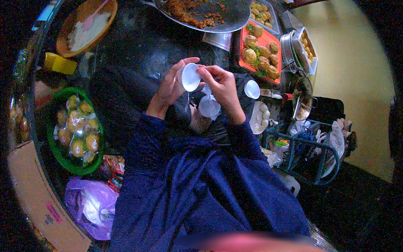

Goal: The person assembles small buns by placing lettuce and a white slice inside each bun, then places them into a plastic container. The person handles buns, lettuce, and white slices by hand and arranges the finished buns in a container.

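Observation:
A white fluted paper baking cup is held up in front of me between both hands. My left hand supports it from the left, its fingers curled behind the cup. With thumb and forefinger closed, my right hand pinches the cup's right rim. Just below the hands, by my lap, are more thin white cups, partly hidden by my right wrist. Another white fluted paper cup lies to the right of my right hand.
A pan of brown filling stands ahead. Right are an orange tray of round pastries, a white dish of pale oval pieces and a blue rack. Left are a flour bowl, a green basket of wrapped pastries and a purple bag.

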Tool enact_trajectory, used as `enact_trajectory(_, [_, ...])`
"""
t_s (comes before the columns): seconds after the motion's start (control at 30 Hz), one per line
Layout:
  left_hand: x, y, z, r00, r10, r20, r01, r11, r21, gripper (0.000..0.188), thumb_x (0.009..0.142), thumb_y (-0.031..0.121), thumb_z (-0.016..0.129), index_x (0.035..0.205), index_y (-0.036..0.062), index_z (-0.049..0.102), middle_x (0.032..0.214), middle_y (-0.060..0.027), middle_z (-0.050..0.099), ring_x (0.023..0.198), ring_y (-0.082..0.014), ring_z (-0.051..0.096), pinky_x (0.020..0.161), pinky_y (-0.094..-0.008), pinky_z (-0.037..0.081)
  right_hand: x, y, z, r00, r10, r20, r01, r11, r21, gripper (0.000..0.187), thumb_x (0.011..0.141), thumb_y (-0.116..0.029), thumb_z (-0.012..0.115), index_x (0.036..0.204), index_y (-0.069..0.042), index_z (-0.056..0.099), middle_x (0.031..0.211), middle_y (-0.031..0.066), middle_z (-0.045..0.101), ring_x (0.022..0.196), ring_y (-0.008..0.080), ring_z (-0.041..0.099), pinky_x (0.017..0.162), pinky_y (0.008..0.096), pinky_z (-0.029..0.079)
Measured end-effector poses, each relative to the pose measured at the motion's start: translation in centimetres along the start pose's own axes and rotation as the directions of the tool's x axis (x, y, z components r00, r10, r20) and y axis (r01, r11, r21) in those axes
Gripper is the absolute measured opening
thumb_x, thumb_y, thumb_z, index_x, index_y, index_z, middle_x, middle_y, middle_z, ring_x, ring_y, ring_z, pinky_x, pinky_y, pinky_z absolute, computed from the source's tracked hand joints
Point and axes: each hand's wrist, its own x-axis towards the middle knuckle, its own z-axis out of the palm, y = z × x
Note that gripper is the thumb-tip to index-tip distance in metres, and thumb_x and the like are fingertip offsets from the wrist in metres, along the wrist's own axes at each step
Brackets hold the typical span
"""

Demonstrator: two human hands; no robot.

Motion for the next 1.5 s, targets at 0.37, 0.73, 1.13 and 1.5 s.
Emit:
enact_trajectory(0.37, [0.8, -1.9, -1.5, 0.975, 0.015, 0.223, -0.02, 1.0, 0.02, 0.072, 0.073, 0.021, 0.059, 0.138, 0.003, 0.033, 0.133, -0.0157, 0.046, 0.12, -0.0247, 0.049, 0.104, -0.0355, 0.037, -0.3, -0.2, 1.7, 1.0, 0.007, 0.028, -0.007, 1.0, 0.009, 0.02, 0.084, -0.018, 0.07, 0.09, 0.001, 0.07, 0.082, 0.0024, 0.067, 0.075, 0.0082, 0.059, 0.069, 0.0223, 0.046])
enact_trajectory(0.73, [1.2, -2.4, -1.4, 0.969, 0.006, 0.246, 0.005, 0.999, -0.046, 0.08, 0.068, 0.022, 0.062, 0.139, 0.0022, 0.031, 0.136, -0.0171, 0.043, 0.124, -0.0264, 0.045, 0.107, -0.0365, 0.034, -0.5, 0.1, 1.2, 0.997, 0.054, 0.059, -0.059, 0.995, 0.078, 0.02, 0.084, -0.017, 0.07, 0.092, 0.0, 0.069, 0.083, 0.0027, 0.067, 0.076, 0.0074, 0.059, 0.068, 0.0216, 0.046])
enact_trajectory(1.13, [1.0, -2.0, -1.1, 0.979, 0.021, 0.201, -0.077, 0.958, 0.277, 0.067, 0.074, 0.014, 0.056, 0.138, 0.0059, 0.035, 0.133, -0.0144, 0.046, 0.12, -0.0225, 0.047, 0.102, -0.032, 0.037, 0.0, 0.8, 0.2, 0.993, 0.071, 0.097, -0.075, 0.996, 0.039, 0.023, 0.084, -0.018, 0.067, 0.094, 0.002, 0.068, 0.083, 0.0058, 0.068, 0.077, 0.0109, 0.061, 0.071, 0.0246, 0.048])
enact_trajectory(1.5, [-0.1, -0.6, 0.4, 0.998, 0.037, 0.06, -0.061, 0.879, 0.474, 0.065, 0.074, 0.01, 0.06, 0.135, 0.0088, 0.039, 0.116, -0.0084, 0.053, 0.108, -0.0172, 0.052, 0.095, -0.0297, 0.041, -1.3, 0.8, -0.2, 0.993, 0.109, -0.051, -0.112, 0.992, -0.053, 0.022, 0.088, -0.016, 0.065, 0.098, 0.003, 0.067, 0.085, 0.0011, 0.066, 0.075, 0.0059, 0.058, 0.066, 0.0194, 0.045])
